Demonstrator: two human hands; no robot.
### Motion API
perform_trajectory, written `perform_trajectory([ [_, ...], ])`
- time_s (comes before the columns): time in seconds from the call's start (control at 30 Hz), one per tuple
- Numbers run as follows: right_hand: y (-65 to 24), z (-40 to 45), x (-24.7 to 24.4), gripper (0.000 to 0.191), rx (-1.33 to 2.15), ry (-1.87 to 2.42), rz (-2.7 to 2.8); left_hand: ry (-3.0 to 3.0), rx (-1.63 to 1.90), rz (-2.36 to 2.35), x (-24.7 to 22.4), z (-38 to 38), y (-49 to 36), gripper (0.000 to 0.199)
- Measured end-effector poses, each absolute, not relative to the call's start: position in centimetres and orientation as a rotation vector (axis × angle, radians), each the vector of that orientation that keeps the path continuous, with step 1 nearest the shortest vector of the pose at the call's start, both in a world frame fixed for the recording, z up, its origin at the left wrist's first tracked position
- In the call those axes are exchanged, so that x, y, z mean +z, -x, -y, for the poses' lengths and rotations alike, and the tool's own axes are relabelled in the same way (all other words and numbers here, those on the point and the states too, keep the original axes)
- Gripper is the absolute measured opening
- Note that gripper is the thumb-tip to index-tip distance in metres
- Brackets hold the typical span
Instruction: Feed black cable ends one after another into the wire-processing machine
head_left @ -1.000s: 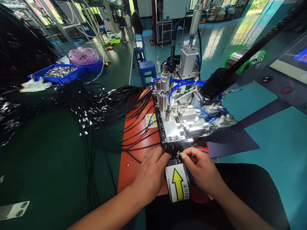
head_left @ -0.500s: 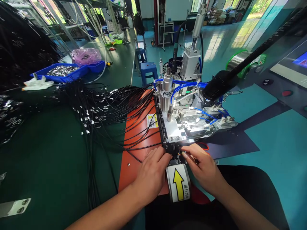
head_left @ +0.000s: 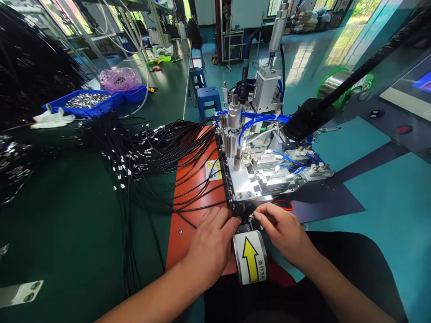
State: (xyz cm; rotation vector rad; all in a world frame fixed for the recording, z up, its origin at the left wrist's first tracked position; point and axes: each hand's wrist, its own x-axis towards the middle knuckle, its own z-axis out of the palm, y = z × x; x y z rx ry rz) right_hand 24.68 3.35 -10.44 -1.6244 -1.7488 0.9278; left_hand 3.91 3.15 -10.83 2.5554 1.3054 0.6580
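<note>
My left hand rests on the orange plate at the front of the machine. Its fingers are closed around a black cable that runs in from the left; the gripped part is hidden. Thin coloured wires show at the cable's end, over the dark track. My right hand pinches at these wire tips with thumb and forefinger. Just in front of both hands, a curved metal cover carries a yellow arrow. Behind them stands the machine's bright metal plate.
Many black cables with metal ends spread across the green table. Blue trays of small metal parts and a white glove lie at the back left. A black hose slants above the machine; a solder spool hangs right.
My right thumb and forefinger have drawn closer together at the wire tips, and the hand has shifted slightly. My left hand stays almost in place.
</note>
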Motion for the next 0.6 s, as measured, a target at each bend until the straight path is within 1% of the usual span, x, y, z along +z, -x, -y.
perform_trajectory([
  [0.1, -24.8, -3.5, -10.4, 0.024, 1.001, 1.626, 1.766, -2.567, 0.604, -1.286, -10.2, -3.2, -3.8, 0.026],
  [0.3, -24.9, -4.0, -10.6, 0.027, 1.205, 1.645, 1.654, -2.552, 0.514, -1.361, -9.0, -3.2, -3.8, 0.019],
  [0.37, -24.8, -3.5, -10.1, 0.027, 1.105, 1.658, 1.631, -2.545, 0.47, -1.417, -8.6, -3.2, -3.8, 0.019],
  [0.47, -23.8, -1.4, -8.9, 0.02, 0.789, 1.659, 1.559, -2.493, 0.346, -1.471, -8.0, -3.2, -3.5, 0.023],
  [0.5, -23.2, -0.5, -8.7, 0.019, 0.772, 1.615, 1.566, -2.469, 0.299, -1.471, -7.9, -3.3, -3.4, 0.025],
  [0.53, -22.4, 0.5, -8.6, 0.02, 0.855, 1.543, 1.626, -2.446, 0.258, -1.463, -7.7, -3.3, -3.3, 0.027],
  [0.6, -20.1, 2.2, -9.5, 0.022, 1.145, 1.237, 1.928, -2.407, 0.205, -1.444, -7.5, -3.4, -3.0, 0.03],
])
